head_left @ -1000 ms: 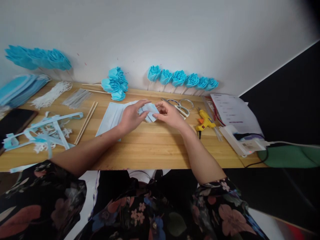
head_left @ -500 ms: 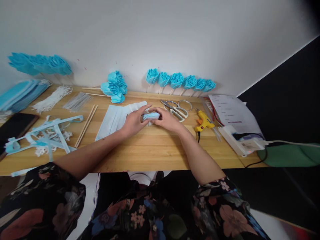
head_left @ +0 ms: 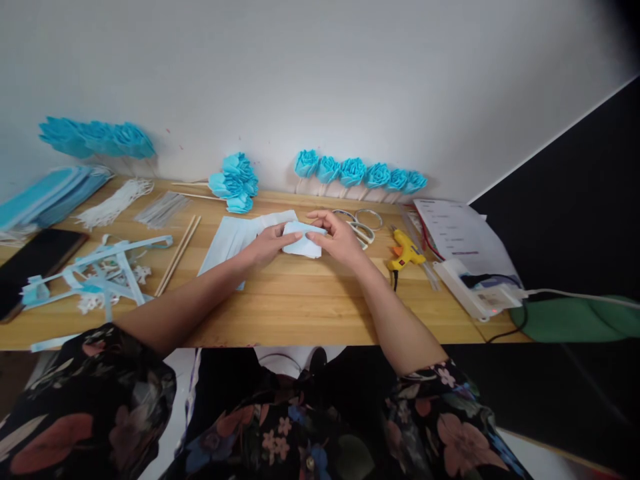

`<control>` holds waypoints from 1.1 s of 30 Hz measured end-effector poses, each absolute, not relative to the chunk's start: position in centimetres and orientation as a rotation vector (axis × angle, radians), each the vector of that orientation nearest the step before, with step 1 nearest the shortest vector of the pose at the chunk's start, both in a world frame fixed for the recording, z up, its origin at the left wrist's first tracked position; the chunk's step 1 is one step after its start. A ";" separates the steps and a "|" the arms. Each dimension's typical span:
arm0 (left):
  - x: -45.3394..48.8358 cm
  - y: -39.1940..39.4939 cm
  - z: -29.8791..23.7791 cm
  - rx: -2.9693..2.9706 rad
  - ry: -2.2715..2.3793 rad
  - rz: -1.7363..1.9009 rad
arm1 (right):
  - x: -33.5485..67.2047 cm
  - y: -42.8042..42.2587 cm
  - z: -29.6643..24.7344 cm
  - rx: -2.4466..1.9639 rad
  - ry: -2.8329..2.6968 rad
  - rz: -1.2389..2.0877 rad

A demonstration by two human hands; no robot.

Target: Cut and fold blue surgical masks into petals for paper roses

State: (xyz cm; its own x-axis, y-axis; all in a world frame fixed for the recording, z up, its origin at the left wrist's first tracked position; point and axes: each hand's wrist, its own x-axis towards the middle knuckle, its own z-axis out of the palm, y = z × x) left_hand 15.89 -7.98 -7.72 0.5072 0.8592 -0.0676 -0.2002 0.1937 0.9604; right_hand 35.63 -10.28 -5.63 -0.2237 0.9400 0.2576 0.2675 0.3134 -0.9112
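A small stack of pale blue mask fabric squares [head_left: 303, 244] is pinched between my two hands, its flat face turned up towards me. My left hand [head_left: 270, 244] grips its left side with the thumb on top. On the right side, my right hand [head_left: 341, 239] presses its thumb on the face, the fingers behind. Beneath and left of my left hand lie flat light blue mask sheets [head_left: 227, 241]. Scissors [head_left: 363, 231] with white handles lie just behind my right hand, partly covered by it. A yellow glue gun [head_left: 407, 250] rests farther right.
Blue fabric flowers on sticks [head_left: 353, 172] lean along the wall, with more flowers [head_left: 235, 183] left. Cut strips [head_left: 123, 267], wooden sticks [head_left: 177, 257], a phone [head_left: 37, 263] and stacked masks [head_left: 55, 193] occupy the left. A power strip [head_left: 465, 290] and paper [head_left: 460, 230] are right.
The fabric stack, seen edge-on before, is now tilted so its flat face shows. Both thumbs have come onto that face. The view has shifted slightly.
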 end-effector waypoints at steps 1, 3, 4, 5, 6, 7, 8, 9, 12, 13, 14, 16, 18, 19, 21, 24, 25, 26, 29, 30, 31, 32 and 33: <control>15.9 -8.0 -7.8 1.121 0.715 0.822 | 35.6 -10.3 -5.7 -1.112 -1.690 0.941; 15.8 -8.0 -7.8 1.088 0.736 0.849 | 35.4 -10.1 -5.8 -1.132 -1.651 0.911; 15.8 -8.0 -7.7 1.063 0.748 0.886 | 35.4 -10.0 -5.9 -1.143 -1.619 0.901; 15.9 -8.0 -7.6 1.034 0.751 0.926 | 35.3 -9.9 -6.0 -1.153 -1.580 0.900; 15.9 -8.0 -7.5 1.005 0.746 0.964 | 35.3 -9.7 -6.1 -1.162 -1.538 0.909; 15.9 -8.1 -7.4 0.982 0.737 0.993 | 35.2 -9.6 -6.2 -1.166 -1.498 0.929; 16.0 -8.1 -7.3 0.965 0.728 1.014 | 35.1 -9.5 -6.3 -1.167 -1.462 0.953; 16.1 -8.2 -7.3 0.954 0.721 1.027 | 35.1 -9.4 -6.4 -1.167 -1.433 0.980; 16.3 -8.4 -7.2 0.936 0.714 1.044 | 34.8 -9.4 -6.9 -1.189 -1.381 1.031; 16.3 -8.4 -7.3 0.935 0.714 1.044 | 34.7 -9.4 -7.0 -1.209 -1.375 1.026; 16.4 -8.5 -7.3 0.936 0.714 1.042 | 34.7 -9.4 -7.2 -1.236 -1.374 1.004; 16.5 -8.7 -7.5 0.943 0.714 1.034 | 34.6 -9.4 -7.5 -1.293 -1.389 0.923; 16.5 -8.7 -7.6 0.949 0.711 1.027 | 34.6 -9.4 -7.7 -1.329 -1.413 0.845; 16.5 -8.7 -7.6 0.950 0.709 1.024 | 34.6 -9.3 -7.8 -1.336 -1.422 0.821; 16.4 -8.7 -7.5 0.950 0.701 1.012 | 34.7 -9.3 -7.9 -1.341 -1.434 0.792; 16.3 -8.6 -7.4 0.950 0.684 0.996 | 34.8 -9.2 -7.9 -1.355 -1.448 0.770; 16.2 -8.6 -7.4 0.950 0.680 0.996 | 34.9 -9.1 -7.9 -1.360 -1.451 0.771; 16.2 -8.5 -7.3 0.950 0.676 0.997 | 35.0 -9.1 -7.9 -1.361 -1.454 0.775; 16.1 -8.5 -7.4 0.954 0.676 1.014 | 35.1 -9.1 -7.9 -1.345 -1.453 0.817; 16.1 -8.5 -7.4 0.957 0.679 1.021 | 35.1 -9.2 -7.9 -1.326 -1.451 0.844; 16.1 -8.5 -7.4 0.962 0.682 1.028 | 35.1 -9.2 -7.8 -1.299 -1.443 0.877; 16.1 -8.5 -7.5 0.968 0.688 1.033 | 35.0 -9.3 -7.7 -1.271 -1.431 0.907; 16.1 -8.4 -7.5 0.976 0.696 1.035 | 34.9 -9.4 -7.5 -1.251 -1.415 0.927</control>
State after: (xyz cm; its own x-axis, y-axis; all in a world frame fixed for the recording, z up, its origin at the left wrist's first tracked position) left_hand 16.09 -8.45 -7.49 0.3715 0.9279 -0.0314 -0.3794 0.1826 0.9070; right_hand 34.95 -9.36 -7.55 0.0255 0.9825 0.1843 0.2238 0.1740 -0.9590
